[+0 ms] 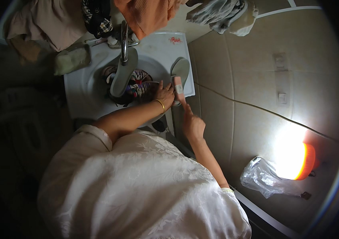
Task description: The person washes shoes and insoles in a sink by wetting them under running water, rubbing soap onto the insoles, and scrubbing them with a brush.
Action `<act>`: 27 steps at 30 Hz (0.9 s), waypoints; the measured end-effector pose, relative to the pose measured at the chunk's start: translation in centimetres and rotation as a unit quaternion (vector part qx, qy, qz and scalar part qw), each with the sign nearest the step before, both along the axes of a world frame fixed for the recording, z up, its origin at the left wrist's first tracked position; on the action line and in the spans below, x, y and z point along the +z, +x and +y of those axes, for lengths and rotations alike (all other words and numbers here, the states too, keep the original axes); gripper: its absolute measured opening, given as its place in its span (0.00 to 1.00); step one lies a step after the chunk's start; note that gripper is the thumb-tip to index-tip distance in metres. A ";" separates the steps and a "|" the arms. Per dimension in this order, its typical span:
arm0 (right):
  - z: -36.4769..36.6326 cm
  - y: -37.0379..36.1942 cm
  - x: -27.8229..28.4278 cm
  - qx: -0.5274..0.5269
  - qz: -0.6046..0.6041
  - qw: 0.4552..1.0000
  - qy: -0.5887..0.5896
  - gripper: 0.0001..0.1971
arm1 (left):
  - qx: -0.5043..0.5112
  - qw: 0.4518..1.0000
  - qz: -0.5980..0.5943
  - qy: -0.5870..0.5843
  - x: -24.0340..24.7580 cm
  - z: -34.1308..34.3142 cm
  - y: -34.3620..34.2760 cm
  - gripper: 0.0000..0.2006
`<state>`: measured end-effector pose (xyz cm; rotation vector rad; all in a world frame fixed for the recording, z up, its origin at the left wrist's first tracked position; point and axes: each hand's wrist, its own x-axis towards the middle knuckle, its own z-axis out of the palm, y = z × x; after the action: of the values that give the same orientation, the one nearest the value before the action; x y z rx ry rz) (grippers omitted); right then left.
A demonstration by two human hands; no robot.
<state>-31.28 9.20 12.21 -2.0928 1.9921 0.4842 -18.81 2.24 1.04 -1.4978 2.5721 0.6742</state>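
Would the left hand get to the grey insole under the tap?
Probably yes: the left hand is at the right of the sink, and the lower part of the insole looks uncovered. The dark, striped pile between seems low enough to reach across.

Wearer's upper body, seen from above: a loose off-white shirt [145, 187] of slightly glossy cloth, patterned tone on tone with leafy, floral figures. The left sleeve [81, 145] is short, ending in a broad hem band; the right sleeve [233, 201] shows a pale yellow-green edge. A slim gold-coloured bangle [160, 104] encircles the left wrist; both hands are bare.
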 end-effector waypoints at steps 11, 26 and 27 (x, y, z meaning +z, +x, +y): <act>0.6 -0.1 0.0 -0.019 0.003 1.000 0.008 0.19 | -0.027 0.998 -0.047 0.030 0.1 -0.7 0.0 0.29; -4.4 -0.2 -0.9 -0.098 0.004 0.995 0.000 0.21 | -0.025 0.999 -0.035 0.006 1.1 -0.9 -0.5 0.29; -6.7 -0.5 -1.5 -0.114 -0.001 0.993 -0.012 0.19 | -0.027 0.999 -0.034 0.013 1.5 -1.2 -0.7 0.29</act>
<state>-31.78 2.47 10.68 -1.8456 2.2090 0.4173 -19.49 1.00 2.56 -1.4135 2.5329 0.6364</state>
